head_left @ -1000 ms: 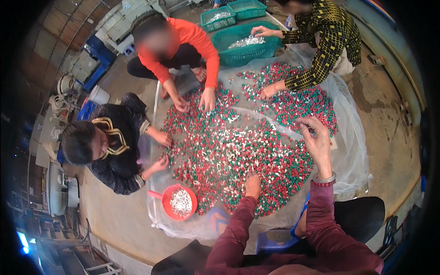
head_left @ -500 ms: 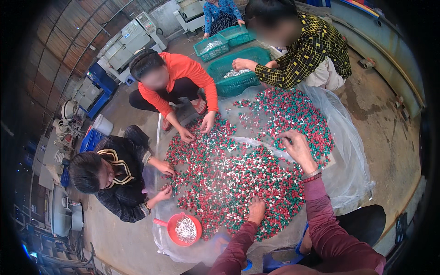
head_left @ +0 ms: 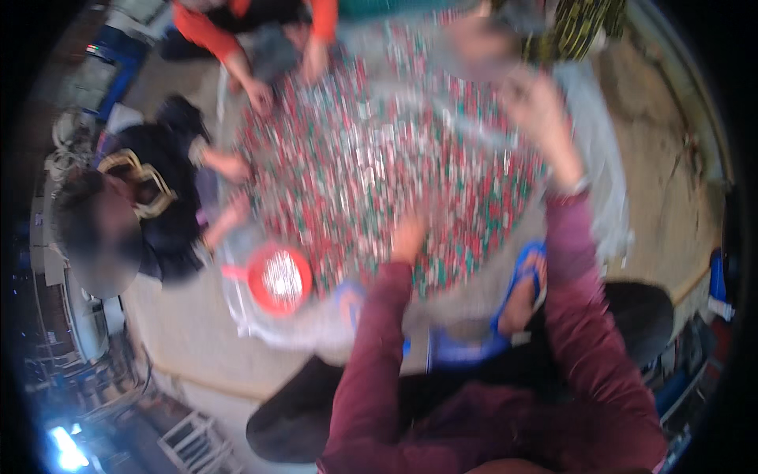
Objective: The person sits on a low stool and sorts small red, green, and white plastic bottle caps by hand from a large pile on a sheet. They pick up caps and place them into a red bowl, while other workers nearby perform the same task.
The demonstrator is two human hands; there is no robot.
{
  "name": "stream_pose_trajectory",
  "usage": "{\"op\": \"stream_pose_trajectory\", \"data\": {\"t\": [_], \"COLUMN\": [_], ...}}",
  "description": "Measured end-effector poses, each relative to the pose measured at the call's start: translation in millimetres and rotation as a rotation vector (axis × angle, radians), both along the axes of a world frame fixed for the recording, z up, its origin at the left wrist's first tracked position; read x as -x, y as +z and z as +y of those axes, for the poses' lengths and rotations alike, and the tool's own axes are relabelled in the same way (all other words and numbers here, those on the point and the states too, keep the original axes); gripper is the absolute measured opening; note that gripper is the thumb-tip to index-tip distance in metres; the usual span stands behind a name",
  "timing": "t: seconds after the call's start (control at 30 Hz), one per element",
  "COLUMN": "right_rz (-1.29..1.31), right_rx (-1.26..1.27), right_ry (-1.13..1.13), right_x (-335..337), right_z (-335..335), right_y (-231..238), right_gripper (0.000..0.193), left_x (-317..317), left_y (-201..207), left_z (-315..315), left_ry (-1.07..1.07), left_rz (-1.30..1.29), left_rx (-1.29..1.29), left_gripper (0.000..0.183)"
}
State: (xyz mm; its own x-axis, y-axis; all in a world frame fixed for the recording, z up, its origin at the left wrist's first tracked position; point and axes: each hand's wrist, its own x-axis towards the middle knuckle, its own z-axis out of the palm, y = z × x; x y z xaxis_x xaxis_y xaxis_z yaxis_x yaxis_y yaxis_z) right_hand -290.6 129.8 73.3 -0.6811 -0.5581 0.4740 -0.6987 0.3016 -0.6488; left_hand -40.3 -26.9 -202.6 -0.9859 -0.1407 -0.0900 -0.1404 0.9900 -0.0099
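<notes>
A wide pile of small red, green and white pieces lies spread on a pale mesh sheet. The whole picture is smeared by motion. My left hand rests at the near middle of the pile, its fingers too blurred to read. Above the pile's right side I hold my right hand raised, with a band at the wrist; whether anything is between its fingers does not show. To the left of my left hand, a red handled dipper contains thin white bits.
A person in orange reaches into the pile's far left; one in dark clothes reaches from the left. A third person's patterned sleeve is at the far right. My blue sandal stands at the sheet's near edge.
The view has tipped down toward my lap, so the pile and co-workers sit higher in it. My left hand stays at the pile; my right remains raised over it.
</notes>
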Motion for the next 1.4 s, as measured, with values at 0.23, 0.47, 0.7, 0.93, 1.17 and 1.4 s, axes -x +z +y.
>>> {"op": "stream_pose_trajectory", "data": {"t": [0.23,0.47,0.7,0.93,1.17,1.4], "right_rz": [-0.054,-0.086,-0.323,-0.383,-0.229,0.003], "right_rx": [-0.095,0.032,-0.263,-0.549,-0.637,-0.860], "right_ry": [-0.151,-0.151,-0.204,0.057,-0.006,0.160], "right_x": [-13,-26,1,11,-87,-178], "right_z": [38,24,-11,-46,-104,-52], "right_y": [4,-20,-115,-221,-250,-239], "right_gripper": [0.021,0.017,0.020,0.053,0.066,0.051], "left_x": [-32,-1,14,30,12,-31], "left_y": [46,21,14,7,34,75], "left_z": [-33,16,22,20,-19,-13], "left_ry": [0.254,0.098,0.035,-0.046,0.174,0.958], "left_rz": [0.361,0.146,-0.033,0.044,0.073,0.490], "left_rx": [-0.131,-0.238,-0.063,0.024,-0.300,-1.788], "left_gripper": [0.020,0.014,0.017,0.018,0.022,0.026]}}
